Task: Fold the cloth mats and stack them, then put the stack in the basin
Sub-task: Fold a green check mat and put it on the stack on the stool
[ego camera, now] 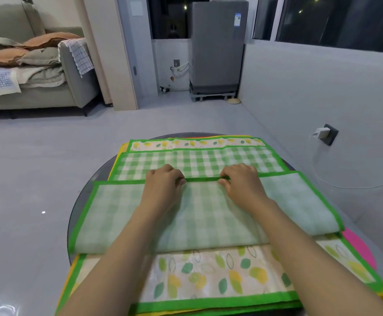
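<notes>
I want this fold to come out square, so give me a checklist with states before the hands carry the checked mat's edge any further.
1. Left hand pinches the green border of the green-checked cloth mat: ok.
2. Right hand pinches the same border: ok.
3. Both hands level along the edge: ok.
4. Folded flap lies even with the far edge: not ok, checks still show beyond it.
5. Leaf-printed cloth mat underneath lies flat: ok.
6. Basin ready for the stack: cannot tell, none in view.
</notes>
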